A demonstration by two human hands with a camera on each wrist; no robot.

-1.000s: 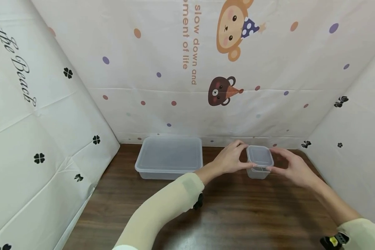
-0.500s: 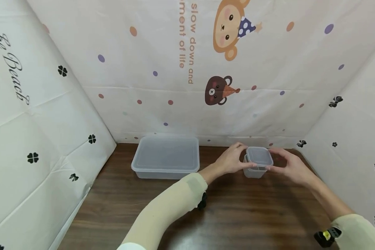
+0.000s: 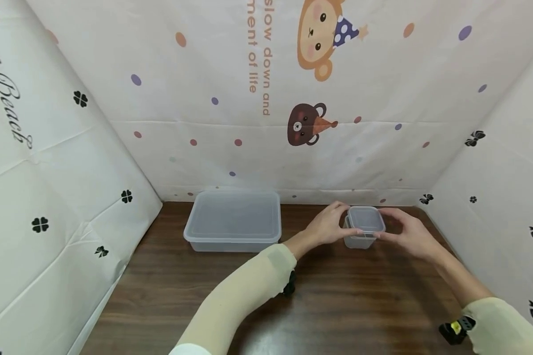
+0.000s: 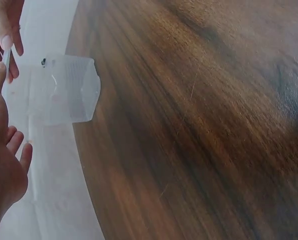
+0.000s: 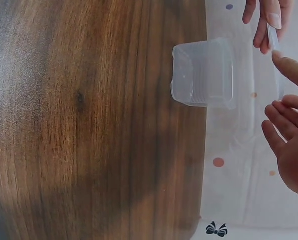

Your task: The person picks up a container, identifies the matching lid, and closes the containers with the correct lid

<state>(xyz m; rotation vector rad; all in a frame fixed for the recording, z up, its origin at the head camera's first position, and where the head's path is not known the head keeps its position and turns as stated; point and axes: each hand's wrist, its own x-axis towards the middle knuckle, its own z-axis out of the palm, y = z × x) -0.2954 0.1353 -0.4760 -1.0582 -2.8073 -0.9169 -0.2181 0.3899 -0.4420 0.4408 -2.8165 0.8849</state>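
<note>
A small square translucent lid (image 3: 366, 219) is held level between both hands. My left hand (image 3: 330, 224) pinches its left edge, thumb at the front corner. At the right edge my right hand (image 3: 410, 234) pinches it the same way. Below stands a small clear plastic container (image 3: 358, 242), upright on the table. The right wrist view shows a gap between the lid (image 5: 274, 40) and the container (image 5: 204, 75), so they are apart. In the left wrist view the lid shows only as a thin edge, above the container (image 4: 69, 90).
A large rectangular translucent box (image 3: 235, 217) with its lid on stands to the left, near the back wall. The brown wooden table (image 3: 337, 305) meets printed white cloth walls (image 3: 195, 98) at the back and both sides.
The view has shifted slightly. Both hands keep hold of the lid above the container, with only slight movement over it.
</note>
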